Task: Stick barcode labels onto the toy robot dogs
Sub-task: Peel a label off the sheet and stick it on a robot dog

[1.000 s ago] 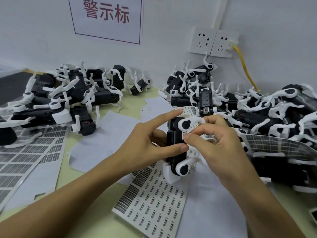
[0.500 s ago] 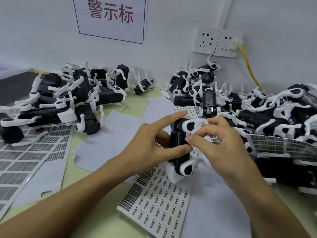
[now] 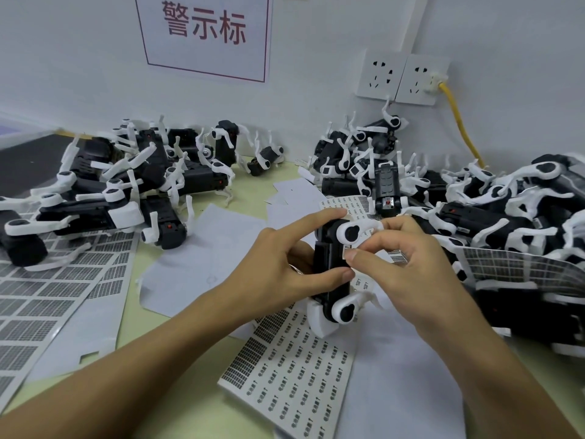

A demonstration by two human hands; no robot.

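head view looks down on a pale green table [image 3: 196, 407]. at the far left lies a pile of black and white toy robot dogs [image 3: 126, 191], and near it, at the left edge, flat grey label sheets [image 3: 47, 296] lie on the table. a little to the right there are blank white backing papers [image 3: 202, 248]. on the wall above hangs a white sign [image 3: 205, 33] with red characters.

in the middle the left hand [image 3: 285, 264] grips one toy robot dog [image 3: 332, 267], which stands on end over a barcode label sheet [image 3: 291, 375]. the thumb is curled on the near part of the black body and the index finger reaches over the far end. the right hand [image 3: 408, 267] comes from the right side; its thumb and index finger are pinched together on a small white barcode label [image 3: 345, 252], which touches the side of the dog's body.

further right, a double wall socket [image 3: 402, 77] holds a plug with a yellow cable [image 3: 459, 122]. below it a second, bigger pile of robot dogs [image 3: 474, 204] spreads to the right edge, and another label sheet [image 3: 522, 270] curls up against it.
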